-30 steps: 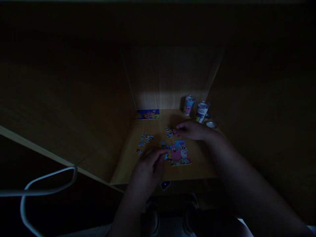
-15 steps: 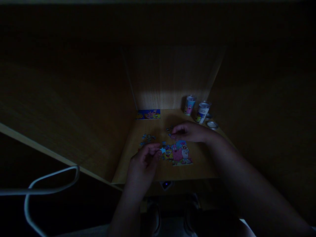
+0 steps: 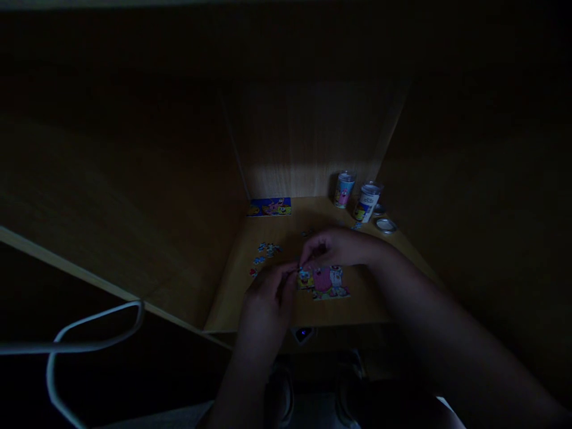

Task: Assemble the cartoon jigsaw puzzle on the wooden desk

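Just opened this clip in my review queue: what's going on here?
A person's left hand and right hand are at a partly joined jigsaw on a wooden surface, close together by its upper left corner. It is too dark to tell whether either holds a piece. Loose pieces lie to the left, and two canisters stand at the back right.

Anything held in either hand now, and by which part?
Can't tell: bare left hand and bare right hand have fingertips close together by the partly assembled, multicoloured cartoon jigsaw; dimness and fingers hide any pinched piece.
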A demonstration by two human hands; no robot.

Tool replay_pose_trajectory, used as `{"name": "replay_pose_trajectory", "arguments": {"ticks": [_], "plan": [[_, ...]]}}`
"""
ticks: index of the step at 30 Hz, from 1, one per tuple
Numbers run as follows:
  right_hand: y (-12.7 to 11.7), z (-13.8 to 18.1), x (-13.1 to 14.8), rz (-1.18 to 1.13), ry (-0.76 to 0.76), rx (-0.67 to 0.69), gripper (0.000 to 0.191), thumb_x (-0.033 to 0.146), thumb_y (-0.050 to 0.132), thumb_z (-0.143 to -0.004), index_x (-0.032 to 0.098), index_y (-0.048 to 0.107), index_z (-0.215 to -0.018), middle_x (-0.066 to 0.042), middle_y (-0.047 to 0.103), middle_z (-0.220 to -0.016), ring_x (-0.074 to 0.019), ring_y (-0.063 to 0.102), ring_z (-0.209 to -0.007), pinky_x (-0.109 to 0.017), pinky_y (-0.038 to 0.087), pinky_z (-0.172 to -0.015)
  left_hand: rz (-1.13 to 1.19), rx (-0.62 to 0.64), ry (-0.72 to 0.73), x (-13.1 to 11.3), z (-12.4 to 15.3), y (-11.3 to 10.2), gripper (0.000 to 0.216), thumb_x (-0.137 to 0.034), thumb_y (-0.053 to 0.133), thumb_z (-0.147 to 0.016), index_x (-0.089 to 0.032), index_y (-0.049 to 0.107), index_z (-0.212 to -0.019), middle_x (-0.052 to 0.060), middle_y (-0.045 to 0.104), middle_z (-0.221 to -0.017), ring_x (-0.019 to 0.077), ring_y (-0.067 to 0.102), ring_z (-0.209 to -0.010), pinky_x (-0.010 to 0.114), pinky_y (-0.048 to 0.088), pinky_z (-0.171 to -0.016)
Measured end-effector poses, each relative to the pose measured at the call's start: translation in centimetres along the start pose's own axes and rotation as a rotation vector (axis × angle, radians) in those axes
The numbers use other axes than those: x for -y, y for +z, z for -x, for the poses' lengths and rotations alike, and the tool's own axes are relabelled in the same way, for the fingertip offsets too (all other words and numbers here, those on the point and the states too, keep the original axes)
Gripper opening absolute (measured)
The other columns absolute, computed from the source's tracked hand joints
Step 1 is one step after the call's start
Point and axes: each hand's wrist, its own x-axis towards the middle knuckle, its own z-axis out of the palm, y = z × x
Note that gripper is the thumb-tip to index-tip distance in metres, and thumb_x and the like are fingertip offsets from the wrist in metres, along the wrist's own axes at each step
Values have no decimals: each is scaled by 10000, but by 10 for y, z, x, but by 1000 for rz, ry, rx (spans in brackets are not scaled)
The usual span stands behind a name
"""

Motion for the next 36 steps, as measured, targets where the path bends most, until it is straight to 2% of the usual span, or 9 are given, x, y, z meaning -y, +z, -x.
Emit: {"name": "replay_pose_trajectory", "arguments": {"ticks": [3,6,8,11,14,21,36], "plan": [[-13,4,-16,-32,7,-137,274,419,808,-879,203,790,-1046,-17,802,-983,-159,714,-863,-287,546,-806,-44,-41,36,0,0,1,162,-179,604,-1052,-246,698,-1166,37,770,-1105,219,735,-1006,357,572,-909],[-22,5,-29,14,13,-274,307,406,785,-899,205,786,-1130,-42,815,-1086,-179,735,-945,-324,560,-880,-136,77,129,-2,0,2,147,-166,594,-1055,-240,696,-1129,43,766,-1079,241,711,-1003,408,552,-920],[-23,5,-34,62,12,-311,319,418,757,-923,217,786,-1170,-48,815,-1144,-193,739,-1008,-348,558,-937,-198,174,201,-5,0,2,123,-176,607,-1053,-241,702,-1095,43,772,-1084,256,701,-1013,444,538,-938],[-22,4,-38,105,1,-293,315,437,735,-938,217,791,-1157,-48,818,-1146,-206,741,-1034,-360,556,-955,-242,248,269,-10,0,1,81,-199,642,-1043,-241,710,-1033,31,789,-1087,259,705,-1011,467,524,-947],[-21,3,-39,118,-11,-276,299,426,747,-923,204,789,-1119,-48,819,-1093,-202,742,-983,-349,562,-909,-237,281,272,-13,-1,1,107,-227,643,-1054,-236,700,-964,17,796,-1056,242,713,-964,459,525,-923],[-19,3,-36,120,5,-140,263,417,739,-931,220,801,-1094,-33,815,-1058,-194,734,-957,-330,550,-883,-223,303,245,-11,-2,4,149,-240,631,-1062,-232,690,-926,28,788,-1029,241,726,-938,451,535,-904],[-14,-3,-32,140,7,-109,230,399,763,-921,217,814,-1052,-23,830,-1017,-188,749,-937,-304,555,-851,-211,306,252,-13,-2,3,185,-272,597,-1087,-226,693,-936,42,782,-1020,246,722,-946,470,541,-915]]}}
